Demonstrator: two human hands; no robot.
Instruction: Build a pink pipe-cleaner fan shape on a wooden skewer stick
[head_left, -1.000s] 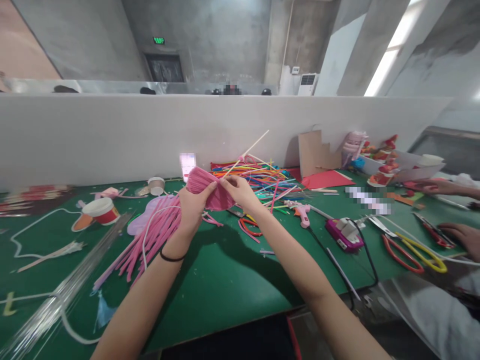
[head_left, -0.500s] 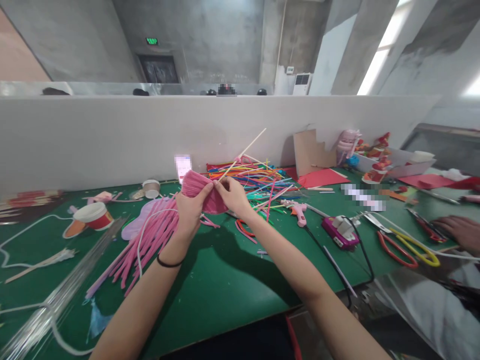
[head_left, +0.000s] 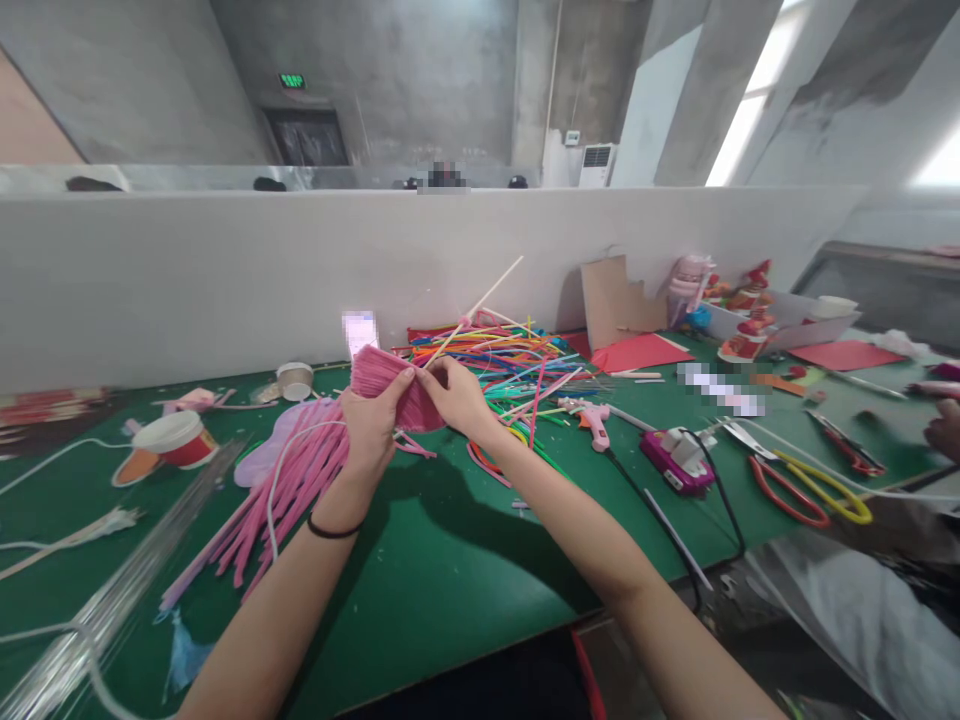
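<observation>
My left hand (head_left: 369,425) is closed round a thick bundle of pink pipe cleaners (head_left: 390,385), lifted a little above the green table (head_left: 450,570). The bundle's long ends (head_left: 277,490) trail down to the left over the table. My right hand (head_left: 454,395) pinches the bundle's top end with thumb and fingers, just right of my left hand. A black band sits on my left wrist.
A heap of coloured sticks (head_left: 510,365) lies behind my hands. A pink glue gun (head_left: 592,420), a magenta device (head_left: 675,460) with a black cable, red and yellow scissors (head_left: 810,485), paper cups (head_left: 176,440) and a clear rod bundle (head_left: 112,600) lie around. Another person's hand (head_left: 943,428) is at the right edge.
Both hands stay on the pink bundle, shifting slightly left and down in the picture as the view turns right. The other person's hand at the right has drawn back toward the edge.
</observation>
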